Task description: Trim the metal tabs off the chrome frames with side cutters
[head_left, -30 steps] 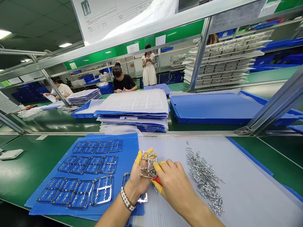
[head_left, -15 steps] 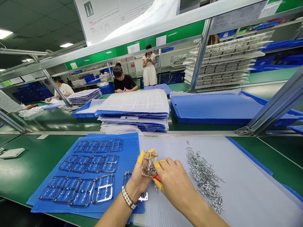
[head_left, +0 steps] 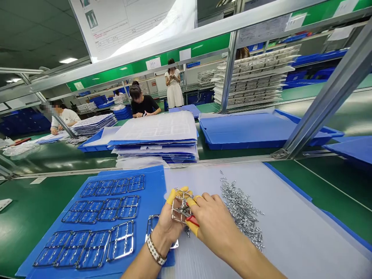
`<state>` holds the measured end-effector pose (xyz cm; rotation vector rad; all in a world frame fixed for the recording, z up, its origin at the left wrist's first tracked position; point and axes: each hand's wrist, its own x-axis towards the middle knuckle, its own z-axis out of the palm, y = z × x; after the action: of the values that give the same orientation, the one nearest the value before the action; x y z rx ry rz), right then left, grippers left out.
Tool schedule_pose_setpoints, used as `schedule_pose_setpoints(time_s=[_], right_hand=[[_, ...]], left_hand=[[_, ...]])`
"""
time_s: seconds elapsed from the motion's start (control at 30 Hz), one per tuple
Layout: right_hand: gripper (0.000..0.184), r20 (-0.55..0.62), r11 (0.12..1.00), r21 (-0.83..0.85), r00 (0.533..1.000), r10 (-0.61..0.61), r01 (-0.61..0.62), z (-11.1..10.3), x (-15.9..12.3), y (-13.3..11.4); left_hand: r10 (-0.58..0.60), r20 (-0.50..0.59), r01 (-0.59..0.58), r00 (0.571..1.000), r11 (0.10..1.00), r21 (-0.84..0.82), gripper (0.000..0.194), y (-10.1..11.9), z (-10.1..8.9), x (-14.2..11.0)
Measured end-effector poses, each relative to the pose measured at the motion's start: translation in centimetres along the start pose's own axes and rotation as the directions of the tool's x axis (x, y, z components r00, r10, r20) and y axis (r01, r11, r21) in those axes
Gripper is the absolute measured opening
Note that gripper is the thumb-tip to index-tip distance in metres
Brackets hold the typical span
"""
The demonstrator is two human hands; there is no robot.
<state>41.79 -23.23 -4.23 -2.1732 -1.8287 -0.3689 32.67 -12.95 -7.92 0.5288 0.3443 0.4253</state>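
My left hand (head_left: 168,219), with yellow finger cots on its fingertips, grips a small metal frame (head_left: 173,214) with crossbars and holds it tilted above the sheets. In my right hand (head_left: 213,217), also wearing yellow finger cots, is a pair of pliers (head_left: 192,221) with red handles. The plier jaws lie at the frame's inner bars; what they pinch is too small to tell. Behind my left wrist another metal frame (head_left: 149,225) lies partly hidden. To the right of my hands spreads a heap of small twisted metal pieces (head_left: 242,209) on a translucent sheet (head_left: 290,232).
Rows of finished-looking metal frames (head_left: 94,248) lie on a blue sheet (head_left: 157,178) at left. Beyond the bench rail stand stacked sheets (head_left: 154,128) and a blue tray (head_left: 244,130). A slanted metal post (head_left: 322,93) rises at right. Several people are farther back.
The view has shifted, so the background and the sheets sit farther left. The plier handles have turned slightly, while both hands keep their hold at the frame.
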Motion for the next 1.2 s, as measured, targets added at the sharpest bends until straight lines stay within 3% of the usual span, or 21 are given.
schedule_pose_setpoints(time_s=[0.37,0.57,0.9,1.2], right_hand=[[0.024,0.023,0.996,-0.021,0.996,0.089,-0.088,0.7,1.1,1.3],[0.03,0.045,0.996,-0.028,0.995,0.09,-0.088,1.0,1.3,1.0],[0.027,0.215,0.992,-0.026,0.968,0.13,-0.127,-0.3,1.9,0.7],[0.026,0.193,0.993,-0.03,0.974,0.117,-0.113,0.1,1.7,0.9]], left_hand=[[-0.113,0.066,0.117,0.991,0.992,-0.045,0.045,-0.2,-0.9,0.2],[-0.086,0.077,0.088,0.993,0.996,-0.025,0.042,-0.3,-0.9,0.2],[-0.079,0.031,0.078,0.996,0.997,0.023,0.046,-0.4,-1.4,0.3],[-0.069,0.018,0.068,0.997,0.995,0.07,0.048,-0.5,-1.4,0.3]])
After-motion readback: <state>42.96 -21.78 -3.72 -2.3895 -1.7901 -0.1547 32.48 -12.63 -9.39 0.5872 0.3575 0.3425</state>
